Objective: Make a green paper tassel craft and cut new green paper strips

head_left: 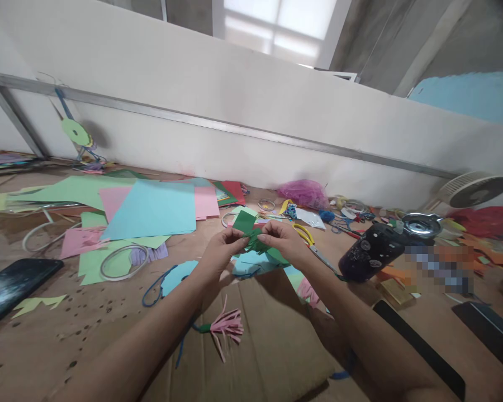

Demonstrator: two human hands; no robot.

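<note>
Between my two hands is a piece of dark green paper (pixel 243 221), its lower part cut into a fringe. My left hand (pixel 231 243) pinches it at the left, and my right hand (pixel 275 237) pinches the fringed strips at the right. Below my hands lie light blue paper pieces (pixel 251 263). On the cardboard sheet (pixel 272 335) nearer me rests a pink paper tassel (pixel 227 325) with a green wrapped top and blue cord. Yellow-handled scissors (pixel 305 234) lie just beyond my right wrist.
Coloured paper sheets (pixel 155 209) spread across the left of the table. A phone (pixel 19 285) lies at the left edge. To the right stand a dark speaker-like cylinder (pixel 371 252) and a small fan (pixel 473 190). A pink plastic bag (pixel 304 193) sits against the wall.
</note>
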